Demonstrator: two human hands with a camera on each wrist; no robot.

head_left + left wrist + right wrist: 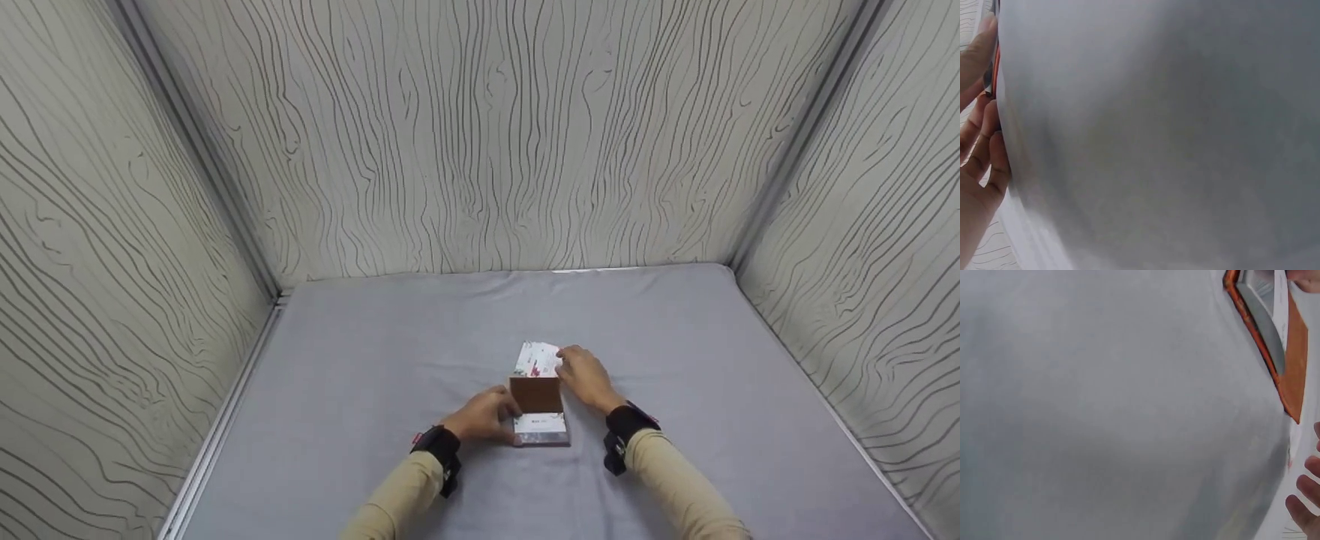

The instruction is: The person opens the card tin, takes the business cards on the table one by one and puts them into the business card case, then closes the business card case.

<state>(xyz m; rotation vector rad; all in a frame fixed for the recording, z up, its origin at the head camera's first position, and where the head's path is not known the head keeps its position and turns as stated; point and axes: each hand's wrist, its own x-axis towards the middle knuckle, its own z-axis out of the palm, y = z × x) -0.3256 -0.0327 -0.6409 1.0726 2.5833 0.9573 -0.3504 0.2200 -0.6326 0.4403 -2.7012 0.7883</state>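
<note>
An opened business card case [541,435] with a brown lid [535,394] standing up lies on the grey cloth. White cards [540,423] with printing show in its metal-coloured tray. My left hand [486,414] grips the case's left side, thumb and fingers around its edge. Behind the lid, white cards with red and green print [538,358] lie on the cloth, partly hidden by the lid. My right hand [589,377] is at their right edge, fingertips touching or just over it. In the right wrist view, fingers [1310,486] of that hand are spread and slightly bent.
Grey cloth [360,360] covers the table. Pale panels with a wood-grain line pattern [480,135] stand at the back and both sides, joined by grey metal posts [202,157]. Black camera straps [628,424] circle both wrists.
</note>
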